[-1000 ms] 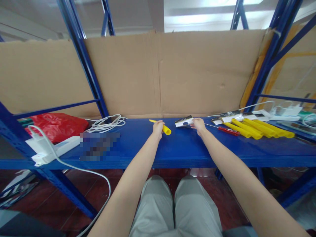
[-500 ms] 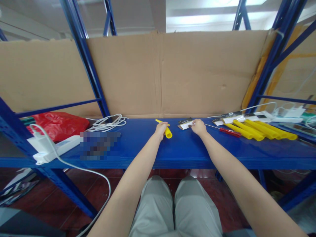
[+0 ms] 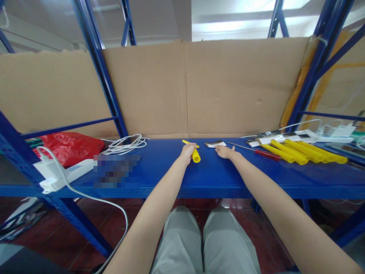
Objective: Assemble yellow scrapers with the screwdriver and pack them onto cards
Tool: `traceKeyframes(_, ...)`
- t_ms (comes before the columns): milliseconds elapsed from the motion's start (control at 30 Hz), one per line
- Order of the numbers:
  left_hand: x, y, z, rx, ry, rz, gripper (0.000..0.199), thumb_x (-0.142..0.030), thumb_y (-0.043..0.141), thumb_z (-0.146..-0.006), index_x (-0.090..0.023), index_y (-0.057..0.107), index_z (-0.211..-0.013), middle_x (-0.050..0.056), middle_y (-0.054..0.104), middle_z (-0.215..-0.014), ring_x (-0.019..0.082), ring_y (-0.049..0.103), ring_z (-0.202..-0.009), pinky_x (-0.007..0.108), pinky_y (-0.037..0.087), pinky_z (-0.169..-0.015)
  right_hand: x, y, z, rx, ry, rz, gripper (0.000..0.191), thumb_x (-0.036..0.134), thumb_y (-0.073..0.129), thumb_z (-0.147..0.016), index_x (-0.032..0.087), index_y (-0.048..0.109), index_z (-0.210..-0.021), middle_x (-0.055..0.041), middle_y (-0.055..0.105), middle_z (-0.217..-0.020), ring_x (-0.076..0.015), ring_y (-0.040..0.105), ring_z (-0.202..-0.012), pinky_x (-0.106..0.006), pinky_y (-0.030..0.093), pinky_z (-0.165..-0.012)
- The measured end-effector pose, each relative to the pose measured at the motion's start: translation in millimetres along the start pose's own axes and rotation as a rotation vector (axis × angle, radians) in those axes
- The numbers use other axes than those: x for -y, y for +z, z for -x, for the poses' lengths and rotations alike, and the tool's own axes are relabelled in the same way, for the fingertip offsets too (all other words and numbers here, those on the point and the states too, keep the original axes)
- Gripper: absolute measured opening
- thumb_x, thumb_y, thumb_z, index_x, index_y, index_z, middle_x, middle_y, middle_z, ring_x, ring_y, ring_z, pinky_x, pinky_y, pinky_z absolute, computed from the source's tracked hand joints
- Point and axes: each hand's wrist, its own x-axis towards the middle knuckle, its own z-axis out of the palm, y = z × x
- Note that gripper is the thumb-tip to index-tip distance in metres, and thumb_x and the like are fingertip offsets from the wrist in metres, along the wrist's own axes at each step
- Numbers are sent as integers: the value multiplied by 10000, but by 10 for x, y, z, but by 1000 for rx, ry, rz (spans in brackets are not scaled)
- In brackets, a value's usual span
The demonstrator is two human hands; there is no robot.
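Through the head camera, I have a yellow tube (image 3: 196, 156) in my left hand (image 3: 188, 151), just above or on the blue bench (image 3: 165, 167); I cannot tell whether it touches. The fingers of that hand are wrapped round it. The tube is bright, plain yellow, smooth and slim, and its round open end faces back toward me, showing a shaded hollow. A thin yellow strip (image 3: 186, 142) pokes out beyond the fingers on the far side; I cannot make out whether it belongs to the same tube.

My right hand (image 3: 225, 152) is low over the bench, with its fingertips at the near edge of a small packaging card (image 3: 211, 144). I cannot tell whether those fingers pinch the card or simply rest against it. The card lies to the right of the tube, well short of the cardboard panel (image 3: 148, 91).

The card has a white part and a dark band with pale marks, too small for me to read. More black-and-white packaging (image 3: 268, 134) lies farther right, its pale print equally illegible from here. Just beside it, more yellow tubes (image 3: 296, 151) lie in a row, and a screwdriver (image 3: 268, 154) with a red handle points its shaft toward my right hand.
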Motion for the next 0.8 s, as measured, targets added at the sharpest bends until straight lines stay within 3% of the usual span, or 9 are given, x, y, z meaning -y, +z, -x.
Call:
traceKeyframes(300,-31,34,99,27,6,-26,234,-42,566,-747,-151,644,-939,31,646,-688,117,580,-551,220,491,-556,109,-113,-366,92,41,121,518,344,202,-990,207,318,-1476,-103,299,-1531,-275,202,-1426,-654,-9,-1078)
traceKeyframes(500,-19,47,120,56,6,-32,234,-22,557,-746,-141,651,-925,37,636,-683,116,565,-526,234,488,-544,28,-76,-537,19,89,51,506,338,205,-982,270,348,-1463,-68,246,-1558,-284,86,-1446,-657,15,-1077)
traceKeyframes(800,9,61,129,99,0,-29,238,3,541,-753,-140,641,-915,27,619,-692,114,568,-555,226,469,-548,-84,51,-709,-104,136,-3,541,358,166,-969,245,345,-1468,-99,285,-1541,-328,123,-1437,-721,1,-1032)
